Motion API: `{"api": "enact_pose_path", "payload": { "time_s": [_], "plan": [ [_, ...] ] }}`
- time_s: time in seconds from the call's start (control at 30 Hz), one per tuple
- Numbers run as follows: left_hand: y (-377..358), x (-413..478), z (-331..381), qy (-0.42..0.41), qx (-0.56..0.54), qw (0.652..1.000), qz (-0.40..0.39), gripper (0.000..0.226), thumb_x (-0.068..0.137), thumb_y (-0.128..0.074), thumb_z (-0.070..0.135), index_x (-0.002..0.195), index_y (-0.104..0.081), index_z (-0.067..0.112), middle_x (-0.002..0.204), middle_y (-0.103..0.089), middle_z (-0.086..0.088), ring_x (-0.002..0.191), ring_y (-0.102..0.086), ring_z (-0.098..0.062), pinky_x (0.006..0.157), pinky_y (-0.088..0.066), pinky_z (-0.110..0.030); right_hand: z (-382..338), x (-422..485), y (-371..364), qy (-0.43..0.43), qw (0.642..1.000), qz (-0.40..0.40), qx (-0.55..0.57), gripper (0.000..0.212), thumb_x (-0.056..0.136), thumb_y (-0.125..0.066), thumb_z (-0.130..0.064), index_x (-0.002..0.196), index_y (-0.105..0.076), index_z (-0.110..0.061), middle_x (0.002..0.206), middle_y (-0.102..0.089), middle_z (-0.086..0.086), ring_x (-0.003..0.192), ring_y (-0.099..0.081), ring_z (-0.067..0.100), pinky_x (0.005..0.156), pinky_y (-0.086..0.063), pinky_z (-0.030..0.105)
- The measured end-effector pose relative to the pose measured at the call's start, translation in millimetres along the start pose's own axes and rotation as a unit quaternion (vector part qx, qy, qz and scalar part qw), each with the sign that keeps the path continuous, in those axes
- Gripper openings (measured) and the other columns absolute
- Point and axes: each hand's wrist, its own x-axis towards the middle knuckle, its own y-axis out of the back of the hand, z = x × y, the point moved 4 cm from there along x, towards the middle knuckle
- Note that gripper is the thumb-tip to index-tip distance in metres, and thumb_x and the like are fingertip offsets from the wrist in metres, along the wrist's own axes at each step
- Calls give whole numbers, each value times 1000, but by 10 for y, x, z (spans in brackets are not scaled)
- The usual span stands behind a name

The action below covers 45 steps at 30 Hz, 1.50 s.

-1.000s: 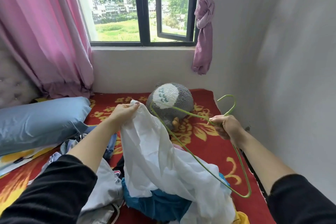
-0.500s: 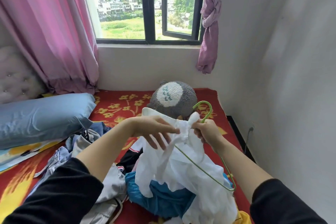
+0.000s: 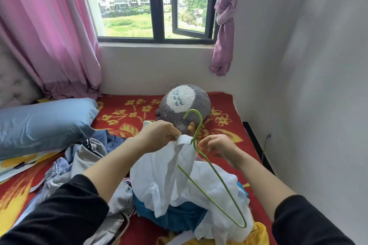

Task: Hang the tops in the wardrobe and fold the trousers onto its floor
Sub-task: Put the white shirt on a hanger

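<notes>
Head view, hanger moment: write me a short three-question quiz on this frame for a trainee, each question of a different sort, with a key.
1. True or false: the hook of the green hanger sticks up above the bunched white top.
2. Which of these lies at the far end of the bed?
A. a laptop
B. a grey plush toy
C. a shoe box
3. In a few words: which hand plainly grips the white top near its upper edge?

Key
1. True.
2. B.
3. The left hand.
</notes>
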Motion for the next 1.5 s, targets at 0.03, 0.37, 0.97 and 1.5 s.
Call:
{"api": "enact_pose_path", "payload": {
  "time_s": [0.03, 0.37, 0.97, 1.5],
  "plan": [
    [31, -16, -3, -6, -15, 1000, 3, 23, 94, -58, 18, 106, -74, 30, 100, -68, 7, 96, -60, -19, 85, -47, -41, 48, 10, 26, -5, 997, 7, -81, 25, 79, -61, 0, 103, -66, 2, 91, -64, 14, 74, -54, 17, 65, -41, 24],
    [220, -92, 208, -66, -81, 994, 2, 22, 91, -63, 22, 110, -73, 27, 99, -67, 7, 89, -60, -12, 88, -47, -40, 174, 45, -446, -27, 977, -151, -148, 31, 80, -74, -38, 109, -66, -29, 112, -67, -6, 106, -60, 13, 90, -50, 33],
    [180, -172, -10, -47, -64, 997, -11, 24, 91, -64, 20, 109, -73, 35, 94, -67, 11, 82, -58, -7, 78, -46, -26, 275, 102, 407, 38, 815, 211, -539, 14, 81, -56, -26, 71, -48, -19, 89, -64, 7, 86, -62, 30, 63, -38, 29],
    [72, -146, -254, -17, -61, 989, 137, 19, 89, -66, 13, 102, -76, 23, 73, -60, 2, 65, -54, -17, 65, -47, -30, 675, -39, 1169, -46, 906, 322, -272, 10, 75, -52, 5, 77, -56, -4, 70, -56, 13, 61, -49, 25, 49, -34, 27]
  ]
}}
